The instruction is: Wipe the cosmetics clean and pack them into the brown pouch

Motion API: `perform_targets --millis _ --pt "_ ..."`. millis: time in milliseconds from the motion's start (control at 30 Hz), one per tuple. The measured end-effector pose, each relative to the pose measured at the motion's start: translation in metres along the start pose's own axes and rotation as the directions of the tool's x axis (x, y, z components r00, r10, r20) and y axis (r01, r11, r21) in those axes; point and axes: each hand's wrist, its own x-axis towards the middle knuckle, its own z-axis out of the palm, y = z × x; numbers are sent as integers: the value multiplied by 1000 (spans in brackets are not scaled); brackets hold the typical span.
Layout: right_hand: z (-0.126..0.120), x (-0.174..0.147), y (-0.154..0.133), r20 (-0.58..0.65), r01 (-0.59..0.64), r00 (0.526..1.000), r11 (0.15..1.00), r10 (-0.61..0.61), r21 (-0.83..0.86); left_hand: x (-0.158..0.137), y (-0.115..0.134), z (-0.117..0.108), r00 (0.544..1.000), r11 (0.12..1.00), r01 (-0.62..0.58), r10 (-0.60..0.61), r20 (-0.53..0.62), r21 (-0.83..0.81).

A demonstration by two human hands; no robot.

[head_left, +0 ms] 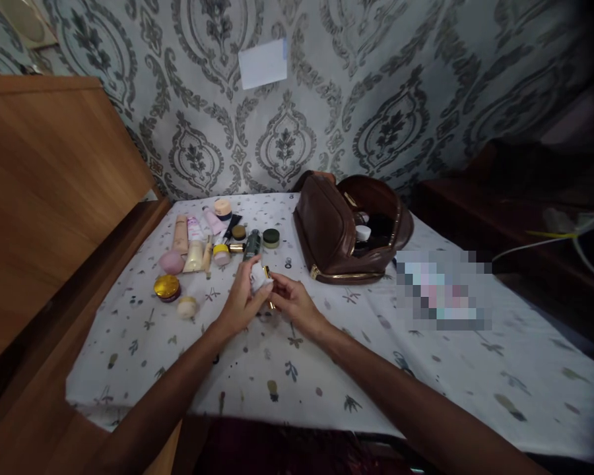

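Note:
Above the patterned cloth, my left hand (240, 300) is closed on a small white piece (258, 277) that looks like a tissue or wipe. Close against it, my right hand (297, 305) pinches a slim gold-trimmed cosmetic item (272, 305), partly hidden by the fingers. Just beyond my hands lie a dark green bottle (252, 244) and a dark-lidded jar (271, 238). To the left sit a yellow-lidded jar (221, 254), a gold-lidded jar (167, 288), a small cream jar (187, 307) and a pink makeup sponge (171, 262).
An open brown leather bag (327, 227) stands at the back right, a white-lidded container (362, 233) inside. Several tubes, including a beige one (181, 234), lie back left. A blurred-out item (443, 290) is at right. A wooden panel (54, 198) borders the left.

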Motion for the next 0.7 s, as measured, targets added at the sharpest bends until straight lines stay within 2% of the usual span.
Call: perform_targets --millis 200,367,467,567,700 --pt "2 -7 -5 46 102 995 920 -91 -378 0 -5 3 1000 991 3 0 -23 131" --pt "5 -10 0 79 169 985 808 -151 -565 3 -4 -1 996 976 18 2 -93 216" --pt "6 -12 3 45 144 989 810 -144 -568 5 -5 -4 989 989 74 -57 -135 126" --pt "5 -14 3 8 98 994 831 -112 -547 8 -10 -6 973 989 144 -150 -177 -44" --pt "5 -15 3 17 100 994 854 -106 -511 11 -17 -9 958 948 203 -244 -148 -245"
